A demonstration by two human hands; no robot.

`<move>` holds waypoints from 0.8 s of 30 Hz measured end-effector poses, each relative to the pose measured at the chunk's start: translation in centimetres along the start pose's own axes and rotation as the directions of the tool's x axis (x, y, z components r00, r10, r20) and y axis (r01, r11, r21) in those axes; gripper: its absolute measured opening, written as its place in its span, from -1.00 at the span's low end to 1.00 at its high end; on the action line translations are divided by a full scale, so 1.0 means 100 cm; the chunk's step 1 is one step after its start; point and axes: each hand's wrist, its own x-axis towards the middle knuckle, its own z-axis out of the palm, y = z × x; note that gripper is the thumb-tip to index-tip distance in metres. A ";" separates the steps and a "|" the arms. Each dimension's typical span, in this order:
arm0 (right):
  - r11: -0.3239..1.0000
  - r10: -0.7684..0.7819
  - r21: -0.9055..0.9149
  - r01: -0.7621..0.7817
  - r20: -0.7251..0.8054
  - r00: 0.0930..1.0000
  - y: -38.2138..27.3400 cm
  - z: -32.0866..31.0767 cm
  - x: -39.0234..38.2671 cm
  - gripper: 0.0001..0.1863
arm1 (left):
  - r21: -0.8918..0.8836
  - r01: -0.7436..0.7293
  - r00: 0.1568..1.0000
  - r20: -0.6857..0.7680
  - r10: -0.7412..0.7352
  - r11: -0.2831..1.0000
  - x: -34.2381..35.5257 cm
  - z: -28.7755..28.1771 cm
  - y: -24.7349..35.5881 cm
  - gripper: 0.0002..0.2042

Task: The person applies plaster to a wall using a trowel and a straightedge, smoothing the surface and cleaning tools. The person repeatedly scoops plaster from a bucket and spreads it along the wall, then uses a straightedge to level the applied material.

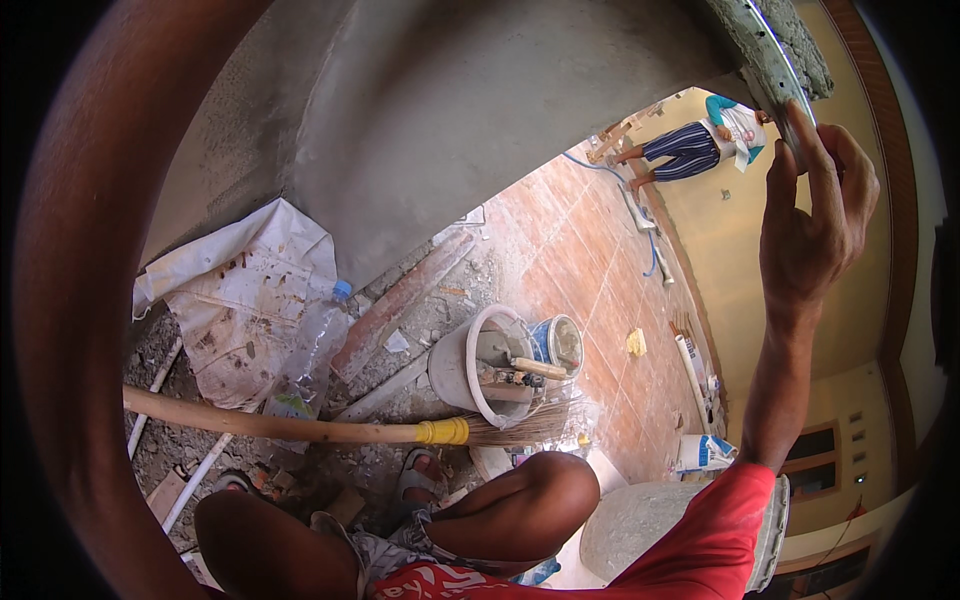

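Observation:
My right hand [815, 215] is raised at the upper right, its fingertips pinching the lower end of a perforated metal corner bead [770, 38]. Wet grey mortar [805, 55] clings along the bead, at the edge of a smooth grey plastered wall [430, 130]. My left arm [95, 290] rises along the left rim and leaves the picture at the top, so the left hand is out of sight. Below, a pale bucket [462, 365] holds tools with wooden handles [538, 368]. A blue bucket [558, 345] stands right behind it.
A broom [300, 428] lies across the front, over rubble [350, 470]. A stained sack [255, 300] and a clear plastic bottle [310, 355] lie at the left. Beside my right arm is a large grey tub [630, 520]. Another person [700, 145] stands beyond the tiled floor [570, 240].

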 end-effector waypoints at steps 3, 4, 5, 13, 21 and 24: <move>1.000 -0.011 0.007 0.011 -0.009 1.000 0.002 0.001 -0.001 -0.61 | -0.004 0.018 1.000 0.023 -0.018 1.000 0.005 0.005 -0.007 -0.77; 0.999 -0.035 -0.017 0.035 0.014 0.999 0.007 -0.008 0.003 -0.61 | -0.041 0.033 0.999 -0.002 -0.033 0.999 0.005 0.007 -0.004 -0.77; 1.000 -0.024 -0.012 0.024 -0.012 1.000 0.006 -0.003 -0.001 -0.61 | -0.029 0.026 1.000 0.011 -0.026 0.999 0.005 0.005 -0.004 -0.77; 0.998 0.027 0.051 -0.025 -0.051 0.998 0.000 0.002 -0.001 -0.70 | -0.043 0.014 1.000 -0.015 -0.015 0.999 0.001 0.006 -0.005 -0.78; 0.997 0.055 0.062 -0.052 -0.048 0.997 -0.004 0.000 0.000 -0.77 | -0.083 0.017 1.000 -0.024 -0.019 0.996 0.002 0.010 -0.006 -0.76; 0.997 0.064 0.053 -0.061 -0.047 0.997 -0.005 0.001 -0.001 -0.78 | -0.078 0.047 0.999 -0.001 -0.047 0.996 0.001 0.008 -0.004 -0.75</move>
